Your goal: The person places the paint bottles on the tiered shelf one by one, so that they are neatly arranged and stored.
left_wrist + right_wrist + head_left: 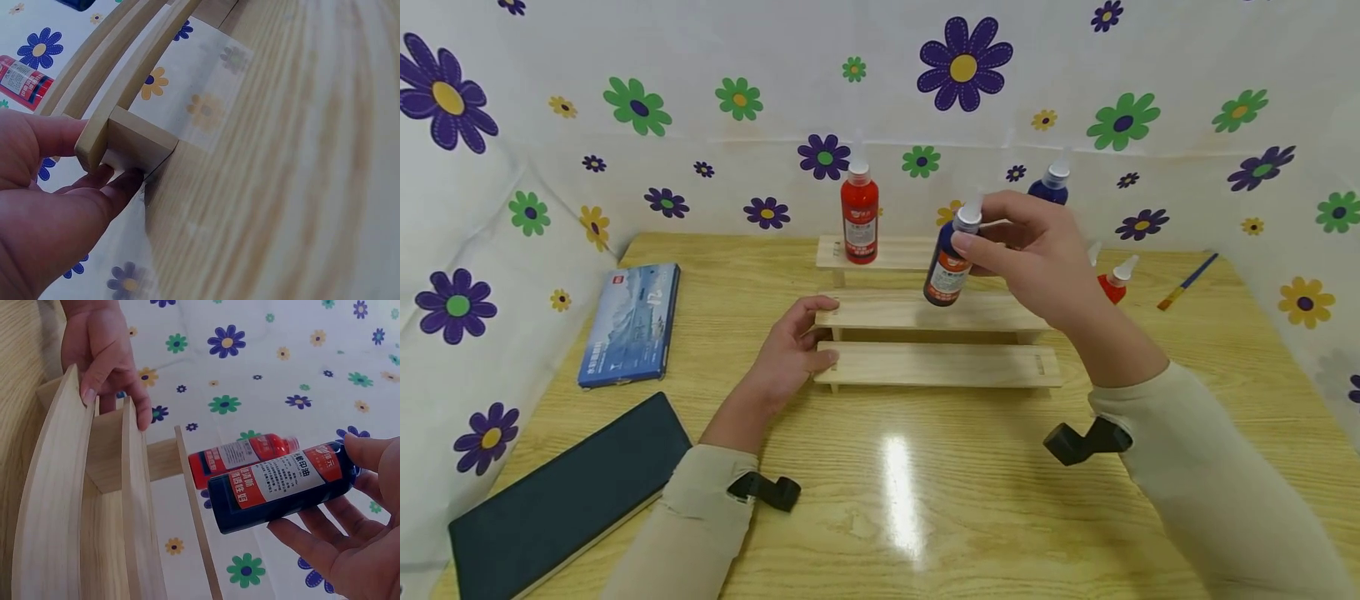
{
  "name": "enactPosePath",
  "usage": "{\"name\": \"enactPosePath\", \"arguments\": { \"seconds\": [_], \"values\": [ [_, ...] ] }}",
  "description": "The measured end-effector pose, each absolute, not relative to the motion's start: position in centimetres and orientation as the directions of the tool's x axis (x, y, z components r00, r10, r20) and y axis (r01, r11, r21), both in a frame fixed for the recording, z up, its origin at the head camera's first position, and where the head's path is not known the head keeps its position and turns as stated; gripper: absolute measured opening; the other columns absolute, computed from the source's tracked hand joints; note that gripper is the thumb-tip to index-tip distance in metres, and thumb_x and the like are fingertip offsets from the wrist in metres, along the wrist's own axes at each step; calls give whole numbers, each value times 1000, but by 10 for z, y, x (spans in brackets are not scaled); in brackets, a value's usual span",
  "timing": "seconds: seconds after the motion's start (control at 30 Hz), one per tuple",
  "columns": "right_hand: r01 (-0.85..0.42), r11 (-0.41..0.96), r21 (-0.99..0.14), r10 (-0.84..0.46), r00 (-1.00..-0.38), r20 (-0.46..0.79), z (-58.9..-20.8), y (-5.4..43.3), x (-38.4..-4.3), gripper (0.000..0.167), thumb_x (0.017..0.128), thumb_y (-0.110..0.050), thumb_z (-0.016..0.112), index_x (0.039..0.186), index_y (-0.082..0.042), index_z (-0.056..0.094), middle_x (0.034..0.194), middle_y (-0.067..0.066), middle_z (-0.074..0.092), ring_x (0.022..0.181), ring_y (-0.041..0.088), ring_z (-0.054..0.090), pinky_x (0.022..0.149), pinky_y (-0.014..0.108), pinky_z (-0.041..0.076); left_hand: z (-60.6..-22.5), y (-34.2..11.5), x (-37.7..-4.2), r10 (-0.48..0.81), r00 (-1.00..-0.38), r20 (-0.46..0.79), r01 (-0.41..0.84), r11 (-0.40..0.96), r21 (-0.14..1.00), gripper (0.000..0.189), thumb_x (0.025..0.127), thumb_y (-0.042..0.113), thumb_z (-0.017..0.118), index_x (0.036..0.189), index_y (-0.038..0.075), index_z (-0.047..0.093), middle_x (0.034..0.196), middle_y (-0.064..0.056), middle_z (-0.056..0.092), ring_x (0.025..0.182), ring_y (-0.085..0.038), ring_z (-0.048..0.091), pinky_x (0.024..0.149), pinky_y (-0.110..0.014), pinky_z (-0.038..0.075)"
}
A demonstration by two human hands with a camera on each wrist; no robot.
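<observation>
A three-step wooden rack (943, 364) stands on the table. My left hand (782, 354) grips its left end, thumb on the lowest step and fingers by the middle one. In my right hand (1041, 258), a dark blue ink bottle (946, 271) with a white-and-orange label is pinched near its silver collar. It hangs slightly tilted above the middle step; in the right wrist view the bottle (275, 487) appears beyond the rack's top step. A red bottle (860, 218) stands upright at the left of the top step. Another blue bottle (1048, 190) is partly hidden behind my right hand.
Right of the rack, a red bottle with a white tip (1112, 287) is mostly hidden by my right wrist. A paintbrush (1187, 282) lies farther right. On the left are a blue box (631, 325) and a dark flat book-like item (572, 500). Flowered cloth (895, 108) hangs behind.
</observation>
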State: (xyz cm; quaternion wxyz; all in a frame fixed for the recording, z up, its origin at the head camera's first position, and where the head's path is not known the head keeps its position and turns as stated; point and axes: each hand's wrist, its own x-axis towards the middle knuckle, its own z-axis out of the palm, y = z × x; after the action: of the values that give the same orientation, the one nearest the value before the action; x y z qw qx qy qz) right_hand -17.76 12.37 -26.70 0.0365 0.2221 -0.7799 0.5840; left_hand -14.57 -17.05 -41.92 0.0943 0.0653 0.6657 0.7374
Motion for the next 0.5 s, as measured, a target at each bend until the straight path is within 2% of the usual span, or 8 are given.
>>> {"name": "enactPosePath", "arguments": {
  "seconds": [0.37,0.5],
  "values": [
    [-343,206,-916,-371,-894,251,-276,86,-191,25,93,-14,73,116,-5,70,110,10,65,100,26,65,81,44,56,-418,-169,-147,218,-975,-37,-56,-83,995,62,87,-26,56,136,11,50,148,-10,40,123,-33,49,81,-32,53],
    [-352,227,-908,-383,-889,249,-285,74,-193,26,92,-15,74,116,-6,70,111,8,66,102,25,64,82,41,56,-419,-170,-147,212,-976,-50,-67,-76,995,62,87,-26,56,135,13,51,149,-9,40,124,-32,49,82,-32,53]
  ]
}}
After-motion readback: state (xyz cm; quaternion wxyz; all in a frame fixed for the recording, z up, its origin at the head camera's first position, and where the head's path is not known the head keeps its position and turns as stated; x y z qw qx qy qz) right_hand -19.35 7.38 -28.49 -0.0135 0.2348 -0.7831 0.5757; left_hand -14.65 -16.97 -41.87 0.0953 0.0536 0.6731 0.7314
